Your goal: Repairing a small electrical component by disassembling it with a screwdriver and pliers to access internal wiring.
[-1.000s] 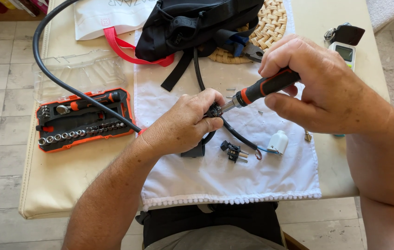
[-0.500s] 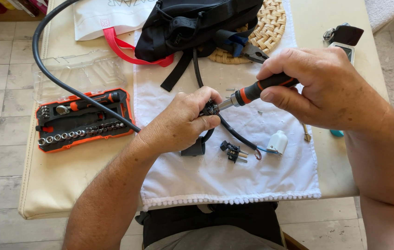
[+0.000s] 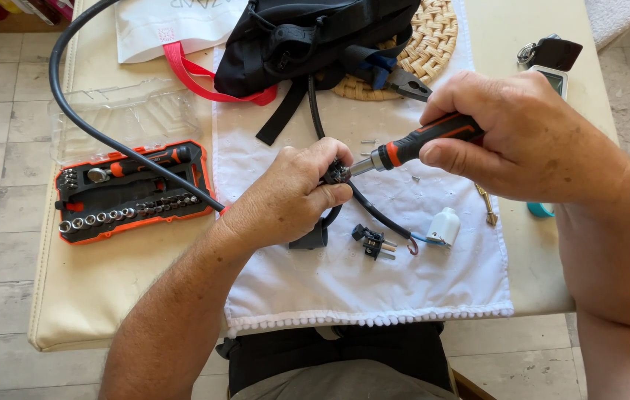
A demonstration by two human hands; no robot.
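Observation:
My right hand (image 3: 530,137) grips a black and orange screwdriver (image 3: 419,143) by its handle, the shaft pointing left. Its tip meets a small black plug part (image 3: 336,172) pinched between the fingers of my left hand (image 3: 289,196). A thick black cable (image 3: 108,141) runs from under my left hand out to the far left. On the white cloth (image 3: 344,281) below lie a black plug insert with metal pins (image 3: 372,241), a thinner black lead with bared coloured wires (image 3: 385,221) and a small white cap (image 3: 444,226).
An open orange and black bit set (image 3: 130,194) lies at the left with its clear lid (image 3: 119,118) behind. A black bag (image 3: 315,37), red strap (image 3: 204,78), woven mat (image 3: 433,41), pliers (image 3: 404,80), keys (image 3: 552,52) and loose screws (image 3: 487,204) lie around.
Both hands have shifted slightly; the screwdriver has tilted to a flatter angle and stays engaged with the plug part in my left hand.

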